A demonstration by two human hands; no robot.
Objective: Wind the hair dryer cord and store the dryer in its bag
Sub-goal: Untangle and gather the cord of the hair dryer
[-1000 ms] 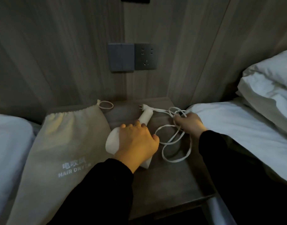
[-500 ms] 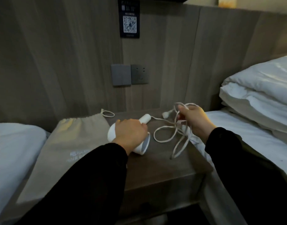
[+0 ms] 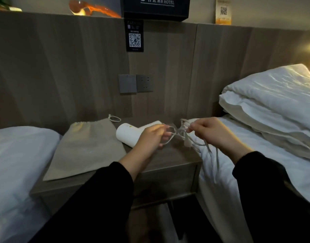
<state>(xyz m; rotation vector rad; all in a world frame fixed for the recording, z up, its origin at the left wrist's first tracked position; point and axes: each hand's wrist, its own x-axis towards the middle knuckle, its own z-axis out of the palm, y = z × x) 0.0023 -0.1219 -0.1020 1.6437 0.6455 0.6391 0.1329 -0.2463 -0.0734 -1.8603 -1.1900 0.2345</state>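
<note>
A white hair dryer (image 3: 128, 135) lies on the grey nightstand (image 3: 178, 155), its handle pointing back right. Left of it, a beige drawstring bag (image 3: 87, 146) lies flat with its drawstring loop at the back. The white cord (image 3: 183, 135) is bunched in loops between my hands above the nightstand's right side, and the plug hangs below the bunch. My left hand (image 3: 150, 137) pinches a loop of the cord just in front of the dryer. My right hand (image 3: 210, 131) grips the gathered loops, and strands trail down over the bed edge.
A white bed (image 3: 15, 163) flanks the nightstand on the left. On the right another bed (image 3: 255, 172) carries stacked pillows (image 3: 273, 106). A wood headboard panel holds a switch and socket (image 3: 135, 83) behind the nightstand. A ledge above carries a dark box and small items.
My left hand has let go of the dryer body and taken hold of the cord. My right hand has lifted the bunched cord. The camera has tilted up.
</note>
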